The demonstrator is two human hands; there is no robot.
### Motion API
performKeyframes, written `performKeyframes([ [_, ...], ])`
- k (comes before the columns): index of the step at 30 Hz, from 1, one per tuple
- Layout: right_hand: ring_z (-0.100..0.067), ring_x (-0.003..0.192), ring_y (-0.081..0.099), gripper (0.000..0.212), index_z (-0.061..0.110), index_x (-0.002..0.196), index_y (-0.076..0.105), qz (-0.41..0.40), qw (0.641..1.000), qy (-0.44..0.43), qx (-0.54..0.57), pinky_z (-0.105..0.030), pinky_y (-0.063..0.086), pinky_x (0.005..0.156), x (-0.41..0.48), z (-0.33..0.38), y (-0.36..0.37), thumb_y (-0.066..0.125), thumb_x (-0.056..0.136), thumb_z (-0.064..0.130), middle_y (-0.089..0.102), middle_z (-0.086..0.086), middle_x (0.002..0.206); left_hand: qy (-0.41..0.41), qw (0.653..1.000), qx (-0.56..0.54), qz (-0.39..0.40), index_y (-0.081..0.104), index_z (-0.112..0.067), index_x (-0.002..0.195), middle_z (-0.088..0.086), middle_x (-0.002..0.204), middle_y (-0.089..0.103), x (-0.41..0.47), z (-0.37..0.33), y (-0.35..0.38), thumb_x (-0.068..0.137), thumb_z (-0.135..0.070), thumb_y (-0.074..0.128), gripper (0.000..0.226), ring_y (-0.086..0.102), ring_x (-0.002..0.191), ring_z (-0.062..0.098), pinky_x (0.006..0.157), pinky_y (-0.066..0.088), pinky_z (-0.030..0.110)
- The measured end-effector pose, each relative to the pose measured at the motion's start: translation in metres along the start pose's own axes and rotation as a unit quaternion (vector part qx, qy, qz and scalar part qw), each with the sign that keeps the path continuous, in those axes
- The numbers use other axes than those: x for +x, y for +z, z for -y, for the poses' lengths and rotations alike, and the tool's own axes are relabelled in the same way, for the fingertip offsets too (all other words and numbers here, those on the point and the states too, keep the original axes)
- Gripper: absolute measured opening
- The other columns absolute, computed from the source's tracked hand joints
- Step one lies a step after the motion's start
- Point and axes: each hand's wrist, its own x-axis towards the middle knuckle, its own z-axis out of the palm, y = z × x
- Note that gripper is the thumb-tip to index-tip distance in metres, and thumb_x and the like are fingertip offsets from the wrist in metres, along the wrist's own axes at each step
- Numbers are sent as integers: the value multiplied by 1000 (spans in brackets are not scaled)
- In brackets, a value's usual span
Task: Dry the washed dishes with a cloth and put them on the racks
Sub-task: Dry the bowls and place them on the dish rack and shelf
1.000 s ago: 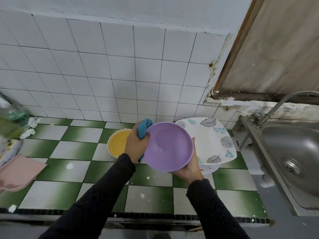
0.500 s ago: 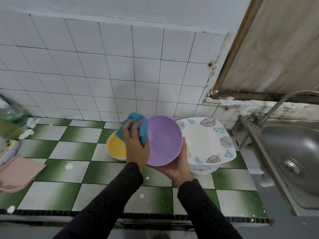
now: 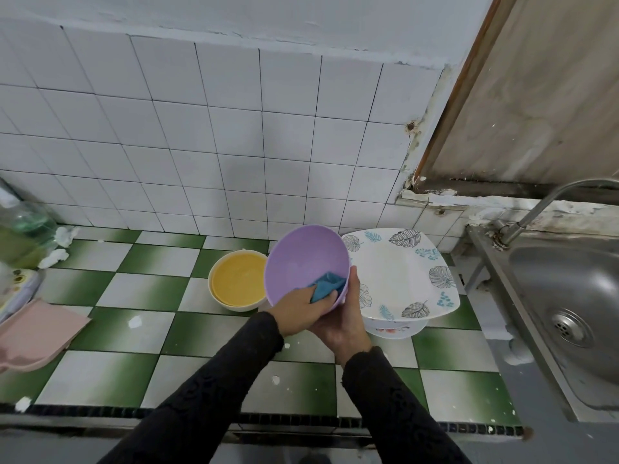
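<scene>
I see the purple bowl (image 3: 301, 259) held up off the counter, just in front of the yellow bowl and the leaf plate. It is smooth, matt plastic, round and deep, tipped on its side with the mouth facing left and towards me. A crumpled blue cloth (image 3: 326, 286), soft and slightly fuzzy, sits inside it against the lower wall.

My left hand (image 3: 298, 309) reaches into the bowl with its fingers bunched around the cloth, pressing it to the inner surface. My right hand (image 3: 346, 316) cups the bowl from outside, fingers curled over the lower right rim. The two hands are close together, with the bowl wall between them.

Behind the purple bowl, a round bowl (image 3: 239, 279), cream outside and yellow inside, stands on the counter (image 3: 140, 289) of glossy green and white checked tiles. From here I cannot tell whether the yellow is the glaze or something in it. To the right, a squarish white plate (image 3: 398, 276) printed with grey and teal leaves rests on top of another white dish (image 3: 392, 329).

A brushed steel sink (image 3: 569, 289) with a curved tap (image 3: 549, 202) lies at the far right. A flat pink tray (image 3: 37, 329) lies at the left edge.
</scene>
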Motion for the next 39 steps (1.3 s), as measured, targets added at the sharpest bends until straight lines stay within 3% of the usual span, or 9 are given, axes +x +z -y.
performKeyframes([
  [5, -42, 119, 60, 76, 17, 135, 57, 0, 1000, 0, 21, -61, 53, 93, -7, 1, -3, 54, 84, 73, 69, -23, 121, -26, 997, -53, 41, 62, -29, 117, -4, 107, 67, -10, -13, -21, 102, -42, 46, 25, 61, 103, 15, 95, 49, 30],
  [8, -45, 117, 63, 82, 15, 139, 55, 11, 1000, -3, 8, -64, 50, 97, -10, 3, -3, 54, 83, 75, 64, -26, 130, -65, 985, -152, -42, 66, -16, 92, -4, 78, 69, -20, -23, -42, 100, -42, 50, 31, 64, 88, 16, 75, 50, 24],
  [10, -50, 122, 58, 85, 17, 141, 53, 7, 1000, -11, 17, -68, 47, 98, -11, 6, 0, 60, 80, 76, 60, -28, 135, -73, 945, -302, -104, 68, -18, 94, -5, 81, 74, -26, -22, -53, 100, -41, 50, 29, 69, 89, 17, 75, 52, 26],
  [12, -53, 124, 54, 84, 20, 141, 53, 2, 1000, -15, 23, -72, 43, 100, -13, 10, 0, 64, 78, 74, 57, -27, 138, -61, 879, -449, -146, 68, -20, 109, 2, 104, 76, -32, -20, -61, 101, -38, 50, 27, 70, 100, 19, 84, 55, 34],
  [15, -52, 123, 55, 79, 20, 139, 54, -1, 999, -25, 34, -74, 41, 101, -24, 9, 1, 67, 79, 70, 57, -28, 137, -46, 819, -546, -170, 67, -18, 113, 6, 113, 73, -40, -20, -67, 99, -31, 55, 23, 70, 105, 20, 91, 54, 41],
  [22, -47, 129, 53, 71, 28, 144, 53, -24, 995, -95, -11, -73, 42, 100, -50, -6, -10, 62, 86, 69, 53, -21, 145, -38, 861, -453, -230, 63, -21, 109, 2, 107, 70, -53, -8, -42, 93, -1, 60, 26, 68, 97, 18, 74, 58, 29],
  [27, -34, 129, 58, 64, 32, 145, 48, -103, 958, -226, -142, -68, 48, 98, -89, -10, -22, 63, 91, 62, 58, -8, 142, -38, 889, -391, -235, 62, -18, 115, 1, 106, 70, -47, -14, -16, 92, -4, 63, 26, 68, 94, 16, 77, 57, 30],
  [32, -23, 119, 63, 59, 34, 127, 47, -227, 908, -318, -151, -55, 56, 94, -138, 6, -33, 77, 80, 55, 61, 3, 130, -27, 928, -332, -168, 59, -12, 121, 3, 109, 68, -40, -44, 31, 93, -3, 62, 30, 65, 94, 16, 79, 56, 25],
  [39, -19, 117, 64, 73, 34, 139, 40, -299, 859, -388, -147, -47, 59, 92, -216, 41, -77, 76, 80, 57, 61, 11, 127, -2, 951, -293, -99, 57, -9, 129, 5, 120, 65, -42, -99, 111, 93, -6, 64, 37, 64, 104, 15, 93, 52, 30],
])
